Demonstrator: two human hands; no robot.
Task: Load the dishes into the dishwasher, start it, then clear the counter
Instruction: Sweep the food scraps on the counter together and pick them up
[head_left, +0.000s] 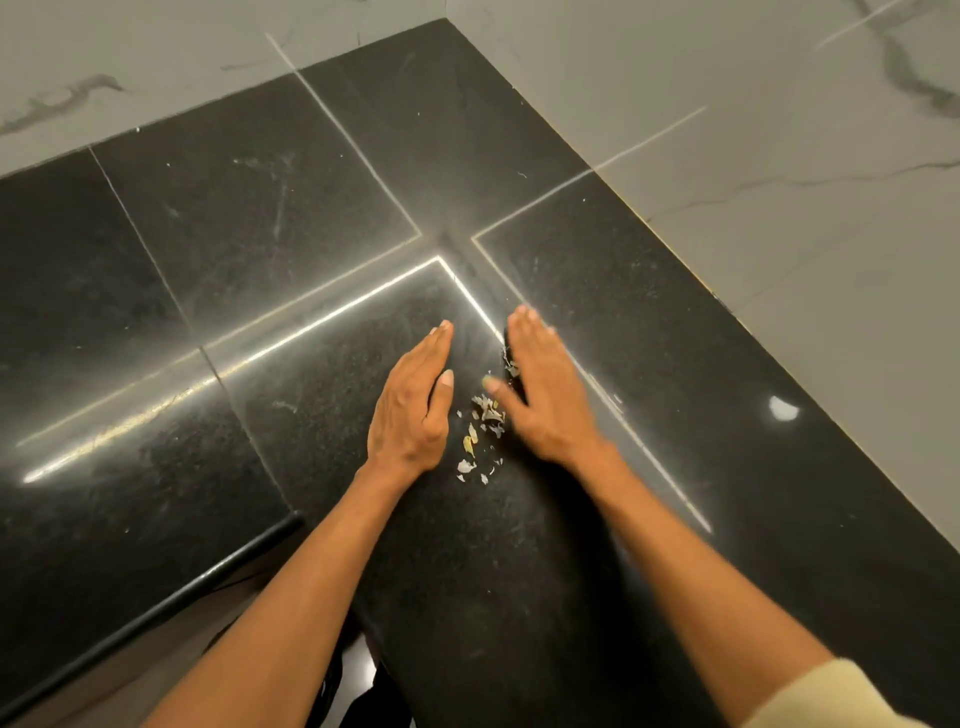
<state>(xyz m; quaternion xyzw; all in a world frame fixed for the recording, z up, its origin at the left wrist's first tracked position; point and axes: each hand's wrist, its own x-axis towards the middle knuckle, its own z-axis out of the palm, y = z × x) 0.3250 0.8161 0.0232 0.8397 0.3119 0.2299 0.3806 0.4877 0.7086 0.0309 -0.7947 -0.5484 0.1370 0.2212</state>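
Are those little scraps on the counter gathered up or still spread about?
Loosely gathered: the scraps lie in a small cluster between the left hand and right hand.

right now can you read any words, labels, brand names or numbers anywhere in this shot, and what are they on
None: no text, label, brand or number shows anywhere in the picture.
The black counter carries only pale seam lines and light reflections.
The marble wall tiles show only grey veining.
The scraps between the left hand and right hand bear no print.
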